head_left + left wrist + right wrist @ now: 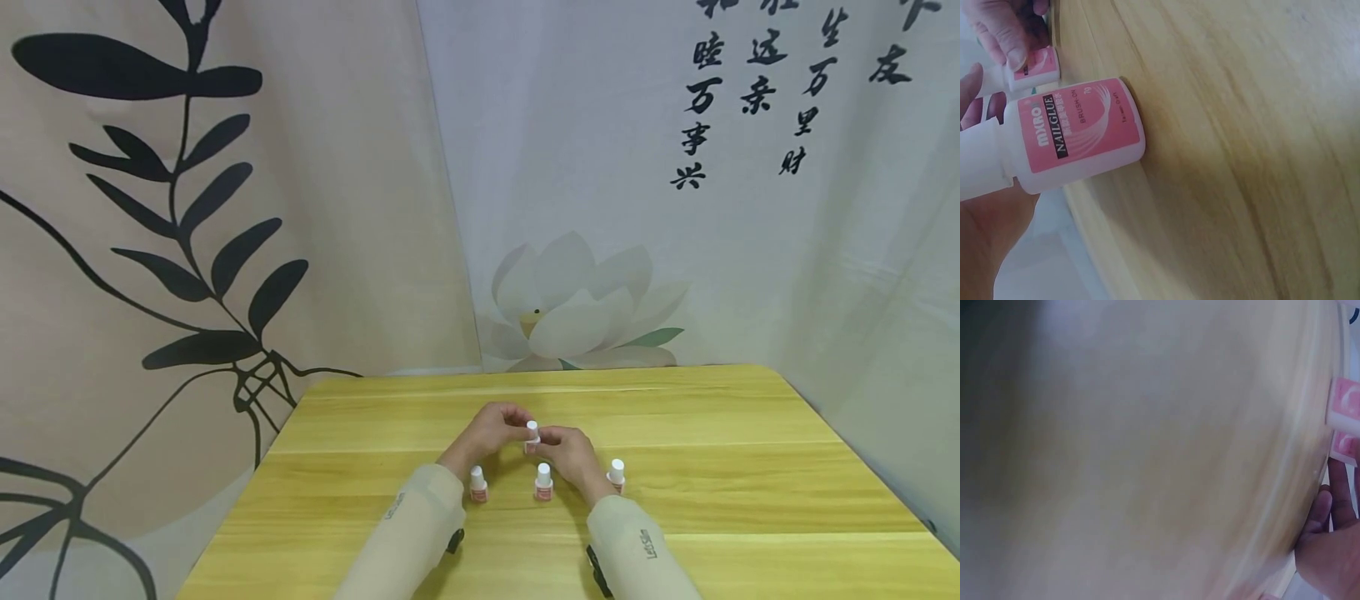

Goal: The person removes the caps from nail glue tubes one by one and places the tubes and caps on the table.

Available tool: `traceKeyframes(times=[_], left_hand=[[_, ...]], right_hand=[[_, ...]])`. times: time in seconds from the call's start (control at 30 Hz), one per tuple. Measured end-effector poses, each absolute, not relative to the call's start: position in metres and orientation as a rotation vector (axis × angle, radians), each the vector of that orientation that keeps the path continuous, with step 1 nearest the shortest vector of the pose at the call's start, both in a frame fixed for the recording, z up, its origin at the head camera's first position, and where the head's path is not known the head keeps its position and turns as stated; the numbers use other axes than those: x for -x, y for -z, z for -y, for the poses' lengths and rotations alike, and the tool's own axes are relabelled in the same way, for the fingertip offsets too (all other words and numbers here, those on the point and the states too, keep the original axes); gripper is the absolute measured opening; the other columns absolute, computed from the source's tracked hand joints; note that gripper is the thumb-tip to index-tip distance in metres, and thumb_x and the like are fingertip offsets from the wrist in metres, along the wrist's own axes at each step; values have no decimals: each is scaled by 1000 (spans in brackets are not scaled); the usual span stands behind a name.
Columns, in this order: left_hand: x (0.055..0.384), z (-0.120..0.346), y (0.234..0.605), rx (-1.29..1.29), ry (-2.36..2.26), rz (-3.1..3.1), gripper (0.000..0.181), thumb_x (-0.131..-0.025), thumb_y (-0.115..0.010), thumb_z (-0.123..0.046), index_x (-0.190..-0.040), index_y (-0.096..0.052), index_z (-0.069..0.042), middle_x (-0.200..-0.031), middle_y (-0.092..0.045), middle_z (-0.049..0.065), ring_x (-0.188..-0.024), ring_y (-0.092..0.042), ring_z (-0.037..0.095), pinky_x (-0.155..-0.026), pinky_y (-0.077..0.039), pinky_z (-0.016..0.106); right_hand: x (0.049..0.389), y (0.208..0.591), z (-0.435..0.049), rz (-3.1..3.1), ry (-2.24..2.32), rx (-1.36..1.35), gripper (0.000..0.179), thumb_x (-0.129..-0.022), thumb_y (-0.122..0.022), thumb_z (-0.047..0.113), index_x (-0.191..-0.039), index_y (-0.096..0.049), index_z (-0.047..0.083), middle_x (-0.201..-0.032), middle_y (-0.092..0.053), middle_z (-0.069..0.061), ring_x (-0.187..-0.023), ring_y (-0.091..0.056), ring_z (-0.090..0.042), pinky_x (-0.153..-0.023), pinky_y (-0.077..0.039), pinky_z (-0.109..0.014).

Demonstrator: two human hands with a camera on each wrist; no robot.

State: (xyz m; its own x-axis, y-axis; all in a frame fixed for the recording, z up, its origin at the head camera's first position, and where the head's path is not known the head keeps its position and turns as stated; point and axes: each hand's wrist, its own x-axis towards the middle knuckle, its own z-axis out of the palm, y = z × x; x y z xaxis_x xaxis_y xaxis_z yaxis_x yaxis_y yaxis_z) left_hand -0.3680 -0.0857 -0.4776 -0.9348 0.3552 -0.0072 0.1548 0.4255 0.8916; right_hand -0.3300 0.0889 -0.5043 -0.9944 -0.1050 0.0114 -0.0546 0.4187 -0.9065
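A small white-capped nail glue bottle (pixel 532 446) with a pink label stands upright between my two hands. My left hand (pixel 489 432) pinches it near the cap from the left, thumb in front. From the right, my right hand (pixel 567 452) pinches its body; in the left wrist view that thumb lies on the pink label. Closer to me are three matching bottles: a left one (pixel 478 485), a middle one (pixel 543 482) and a right one (pixel 617 473), beside my right wrist. The left one's label (pixel 1085 125) reads NAIL GLUE.
The yellow wood-grain table (pixel 720 467) runs back to a printed curtain (pixel 360 208) with leaves, a lotus and black writing. Both forearms, in pale sleeves (pixel 408 533), reach in from the near edge, with dark bands (pixel 598 571) underneath.
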Motion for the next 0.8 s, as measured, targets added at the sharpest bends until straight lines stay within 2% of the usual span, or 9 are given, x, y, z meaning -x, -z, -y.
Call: traceKeyframes(times=[0.2, 0.43, 0.8], left_hand=[[367, 86, 477, -461, -1518, -2485, 17, -88, -77, -20, -99, -70, -11, -93, -67, -3, -92, -60, 15, -92, -46, 41], [367, 88, 475, -460, -1512, -2488, 32, -86, -79, -23, -113, -69, -8, -97, -67, -2, -95, -60, 16, -91, -47, 41], [367, 88, 479, -434, -1522, -2452, 19, -89, -76, -24, -104, -71, -14, -99, -66, -2, -98, -59, 18, -97, -45, 45]], right_hand=[[331, 505, -89, -2594, 1659, 142, 21, -89, -76, 23, -107, -76, 12, -111, -72, -4, -114, -60, -32, -99, -42, -55], [333, 506, -88, -2611, 1648, 135, 22, -89, -76, 23, -108, -75, 12, -112, -72, -4, -116, -59, -32, -101, -41, -54], [330, 504, -88, -2615, 1650, 152, 20, -90, -75, 22, -107, -76, 12, -114, -72, -5, -117, -59, -34, -100, -42, -55]])
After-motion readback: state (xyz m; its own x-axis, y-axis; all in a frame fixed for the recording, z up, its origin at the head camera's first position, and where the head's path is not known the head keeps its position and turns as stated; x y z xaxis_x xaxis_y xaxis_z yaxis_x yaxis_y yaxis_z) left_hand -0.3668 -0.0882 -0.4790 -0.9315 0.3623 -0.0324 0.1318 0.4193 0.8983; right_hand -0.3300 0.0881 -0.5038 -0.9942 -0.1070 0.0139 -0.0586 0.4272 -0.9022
